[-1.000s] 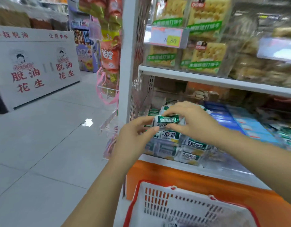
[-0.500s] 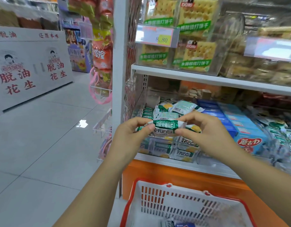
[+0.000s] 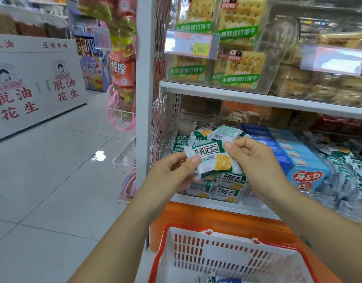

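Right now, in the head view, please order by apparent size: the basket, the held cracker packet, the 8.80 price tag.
1. basket: largest, though nearest the camera.
2. cracker packet and price tag: they look about alike, so I do not rank them.

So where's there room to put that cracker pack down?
Most room is in the basket: bare bottom between its slotted far wall and the small packs at its near edge. The shelf behind the cracker pack that the left hand and right hand pinch is crowded: heaped green packs, then blue boxes to their right.
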A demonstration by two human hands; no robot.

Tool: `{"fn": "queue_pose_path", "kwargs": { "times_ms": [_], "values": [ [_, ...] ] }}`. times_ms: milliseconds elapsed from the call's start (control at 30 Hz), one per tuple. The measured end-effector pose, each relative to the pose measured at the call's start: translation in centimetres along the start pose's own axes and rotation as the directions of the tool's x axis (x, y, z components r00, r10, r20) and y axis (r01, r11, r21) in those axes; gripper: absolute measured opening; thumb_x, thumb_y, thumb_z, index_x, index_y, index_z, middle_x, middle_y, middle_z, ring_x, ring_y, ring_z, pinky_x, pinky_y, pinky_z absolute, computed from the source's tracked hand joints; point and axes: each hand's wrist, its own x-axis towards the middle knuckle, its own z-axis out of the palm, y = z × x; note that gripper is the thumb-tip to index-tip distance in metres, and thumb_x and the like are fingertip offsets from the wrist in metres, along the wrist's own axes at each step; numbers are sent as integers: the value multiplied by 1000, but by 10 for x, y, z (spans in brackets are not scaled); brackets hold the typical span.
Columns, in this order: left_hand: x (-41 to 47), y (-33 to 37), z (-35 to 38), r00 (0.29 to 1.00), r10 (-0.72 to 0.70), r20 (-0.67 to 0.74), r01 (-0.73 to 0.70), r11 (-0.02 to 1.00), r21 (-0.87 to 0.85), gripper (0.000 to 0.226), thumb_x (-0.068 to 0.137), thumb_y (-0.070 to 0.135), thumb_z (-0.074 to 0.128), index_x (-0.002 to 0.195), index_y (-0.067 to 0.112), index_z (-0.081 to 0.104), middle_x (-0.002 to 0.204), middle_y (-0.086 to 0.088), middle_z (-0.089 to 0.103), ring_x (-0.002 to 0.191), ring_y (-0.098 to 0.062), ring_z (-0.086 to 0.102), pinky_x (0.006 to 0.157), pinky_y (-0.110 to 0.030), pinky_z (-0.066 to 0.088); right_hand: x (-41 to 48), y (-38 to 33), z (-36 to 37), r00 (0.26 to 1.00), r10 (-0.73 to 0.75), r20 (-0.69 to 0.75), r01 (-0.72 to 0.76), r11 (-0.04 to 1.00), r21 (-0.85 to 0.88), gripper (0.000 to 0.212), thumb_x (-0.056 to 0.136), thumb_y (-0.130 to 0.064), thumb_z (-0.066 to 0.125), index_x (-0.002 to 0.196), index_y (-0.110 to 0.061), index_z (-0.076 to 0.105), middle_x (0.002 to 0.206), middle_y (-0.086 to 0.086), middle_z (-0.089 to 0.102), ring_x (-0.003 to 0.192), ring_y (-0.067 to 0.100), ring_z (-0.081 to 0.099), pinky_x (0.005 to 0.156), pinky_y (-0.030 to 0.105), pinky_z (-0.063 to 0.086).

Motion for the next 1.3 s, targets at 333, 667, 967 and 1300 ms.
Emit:
{"fn": "queue_pose_path", "kwargs": {
  "times_ms": [333, 667, 967, 1300],
  "values": [
    [3, -2, 0, 958, -283, 40, 278, 891, -359, 29, 80, 14, 68, 106, 4, 63, 95, -13, 73, 67, -15, 72, 68, -27, 60, 4, 2, 1, 951, 293, 100, -306, 937, 166, 20, 95, -26, 55, 84, -10, 60, 83, 8, 67, 40, 4, 41, 39, 13, 33],
    [10, -8, -9, 950, -311, -30, 288, 909, -301, 6, 89, 8, 60, 84, 5, 63, 74, -9, 73, 59, -9, 69, 69, -22, 58, 2, 7, 8, 844, 499, 195, -526, 703, 479, 13, 90, -13, 59, 100, -5, 56, 61, 8, 39, 32, 5, 30, 67, 29, 50],
    [12, -9, -14, 985, -108, -137, 112, 994, 16, 14, 96, 20, 55, 85, 15, 63, 98, -9, 74, 80, -14, 71, 90, -36, 55, 2, 4, -2, 964, 214, 157, -221, 975, 26, 14, 95, -31, 52, 90, -19, 58, 56, 1, 64, 46, 13, 50, 60, 29, 44],
    [10, -10, -3, 966, 43, -256, -13, 993, 118, 32, 81, 28, 72, 110, 26, 57, 105, 14, 61, 102, -9, 59, 90, -31, 47, -9, 15, -1, 984, -6, 180, 31, 990, -137, 11, 82, -20, 71, 76, -17, 63, 66, -7, 65, 61, 0, 57, 62, 15, 47]
  ]
}}
